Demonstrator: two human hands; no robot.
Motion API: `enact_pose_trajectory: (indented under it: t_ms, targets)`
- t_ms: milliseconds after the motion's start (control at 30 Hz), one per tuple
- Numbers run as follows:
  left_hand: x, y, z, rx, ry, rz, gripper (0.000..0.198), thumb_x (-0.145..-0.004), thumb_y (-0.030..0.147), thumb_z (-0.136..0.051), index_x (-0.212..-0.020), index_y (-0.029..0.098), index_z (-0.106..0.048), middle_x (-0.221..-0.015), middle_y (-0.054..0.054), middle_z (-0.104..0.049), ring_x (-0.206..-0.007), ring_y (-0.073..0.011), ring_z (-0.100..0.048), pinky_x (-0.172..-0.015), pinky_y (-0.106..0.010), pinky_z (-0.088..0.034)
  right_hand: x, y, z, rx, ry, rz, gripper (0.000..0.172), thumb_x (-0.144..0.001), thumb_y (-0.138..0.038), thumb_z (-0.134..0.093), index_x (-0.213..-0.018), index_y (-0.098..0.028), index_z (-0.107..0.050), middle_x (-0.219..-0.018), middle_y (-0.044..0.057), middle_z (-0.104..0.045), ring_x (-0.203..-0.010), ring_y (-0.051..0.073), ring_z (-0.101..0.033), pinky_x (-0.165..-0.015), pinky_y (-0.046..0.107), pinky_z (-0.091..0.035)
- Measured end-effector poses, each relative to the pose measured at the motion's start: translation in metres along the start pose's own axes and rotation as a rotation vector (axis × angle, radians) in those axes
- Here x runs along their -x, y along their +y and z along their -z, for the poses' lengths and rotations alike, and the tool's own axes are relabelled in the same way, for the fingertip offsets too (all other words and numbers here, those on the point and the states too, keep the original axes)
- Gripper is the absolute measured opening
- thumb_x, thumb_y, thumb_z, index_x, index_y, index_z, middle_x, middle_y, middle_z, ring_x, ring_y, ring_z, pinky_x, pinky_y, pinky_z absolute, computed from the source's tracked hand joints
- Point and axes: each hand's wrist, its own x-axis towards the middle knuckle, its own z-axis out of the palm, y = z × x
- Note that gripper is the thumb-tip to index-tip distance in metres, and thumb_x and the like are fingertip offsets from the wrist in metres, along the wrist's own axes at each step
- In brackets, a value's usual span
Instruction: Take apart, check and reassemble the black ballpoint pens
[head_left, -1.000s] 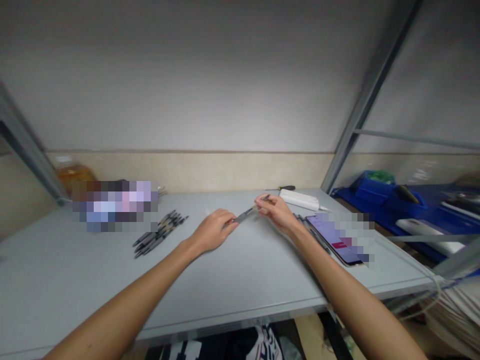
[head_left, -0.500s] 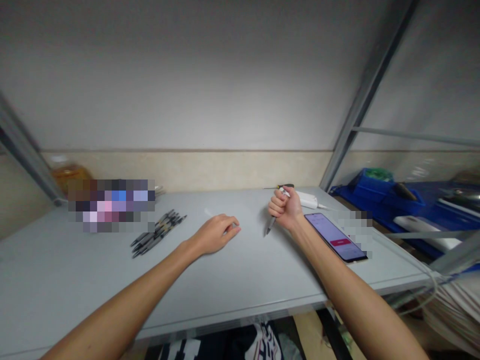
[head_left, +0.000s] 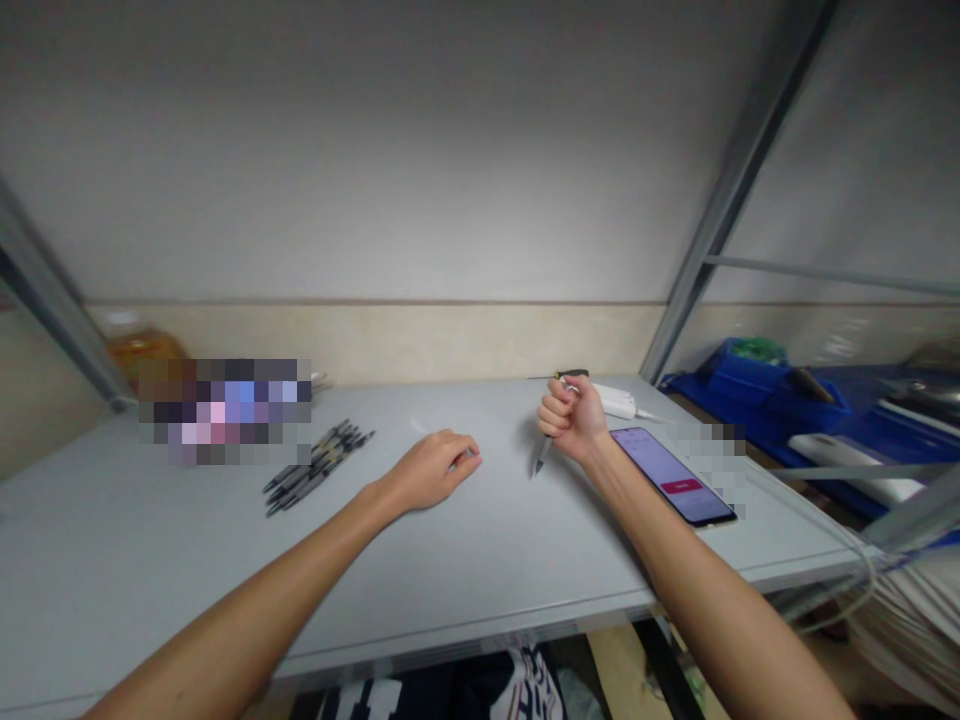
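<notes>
A slim grey pen (head_left: 541,457) sticks out below my right hand (head_left: 572,420), whose fingers are wrapped round it. The pen's tip points down and slightly left, and the thumb lies over its top end. My left hand (head_left: 433,468) rests on the desk (head_left: 450,570) with relaxed, bent fingers. A gap shows between its thumb and forefinger, and nothing is in it. To the left of that hand lies a loose pile of grey and black pens (head_left: 319,467).
A lit phone (head_left: 675,475) lies beside my right forearm. Behind the right hand are a white power strip or adapter (head_left: 615,402) with a cable and a thin screwdriver (head_left: 574,374). Blurred-out items and an amber bottle (head_left: 146,350) stand at back left; blue bins (head_left: 739,370) are beyond the right-hand post.
The pen's lower end sits slightly lower in my right hand's grip. Both hands have hardly moved, and the pile of pens is unchanged.
</notes>
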Motion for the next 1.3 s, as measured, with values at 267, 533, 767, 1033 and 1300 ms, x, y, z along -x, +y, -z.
enact_pose_trajectory:
  t_ms: [267,533,767,1033,1300]
  targets:
    - [0.000,0.000,-0.001,0.002,-0.008,0.002,0.024,-0.088,0.032,-0.041,-0.087,0.018,-0.060,-0.072,-0.003,-0.060,-0.071,-0.0151,-0.052,-0.070,-0.027,-0.039,0.000,0.000,0.001,0.045,-0.045,0.010,0.044,-0.078,-0.050,-0.042,-0.050,-0.021,-0.024,-0.041,-0.009,-0.011,-0.035,0.006,-0.007,-0.032,0.017,-0.016]
    - [0.000,0.001,0.001,0.002,-0.009,-0.002,0.024,-0.088,0.031,-0.041,-0.086,0.018,-0.061,-0.072,-0.003,-0.060,-0.071,-0.0152,-0.052,-0.070,-0.027,-0.039,0.000,0.001,-0.001,0.035,-0.010,-0.024,0.037,-0.078,-0.041,-0.037,-0.050,-0.021,-0.022,-0.041,-0.009,-0.009,-0.038,0.007,-0.003,-0.033,0.017,-0.013]
    - [0.000,0.002,0.001,-0.009,-0.016,0.008,0.027,-0.088,0.033,-0.040,-0.085,0.018,-0.061,-0.072,-0.004,-0.060,-0.072,-0.0156,-0.052,-0.071,-0.027,-0.039,0.001,0.000,-0.003,0.055,-0.015,-0.040,0.038,-0.079,-0.041,-0.036,-0.051,-0.021,-0.021,-0.042,-0.009,-0.008,-0.037,0.006,-0.003,-0.033,0.017,-0.014]
    - [0.000,0.001,0.001,-0.014,-0.018,-0.007,0.026,-0.089,0.032,-0.040,-0.085,0.018,-0.061,-0.073,-0.004,-0.061,-0.073,-0.0157,-0.052,-0.072,-0.027,-0.039,-0.002,0.003,-0.007,0.093,-0.018,-0.055,0.021,-0.075,-0.039,-0.049,-0.070,-0.021,-0.041,-0.046,-0.010,-0.022,-0.035,0.005,-0.016,-0.034,0.015,-0.015]
    - [0.000,0.002,0.001,-0.032,-0.018,-0.023,0.025,-0.088,0.032,-0.040,-0.084,0.018,-0.061,-0.074,-0.004,-0.061,-0.074,-0.0159,-0.053,-0.072,-0.027,-0.039,-0.007,0.013,-0.009,0.261,0.161,-0.038,0.017,-0.075,-0.035,-0.048,-0.086,-0.022,-0.046,-0.051,-0.008,-0.038,-0.038,0.006,-0.032,-0.036,0.016,-0.022]
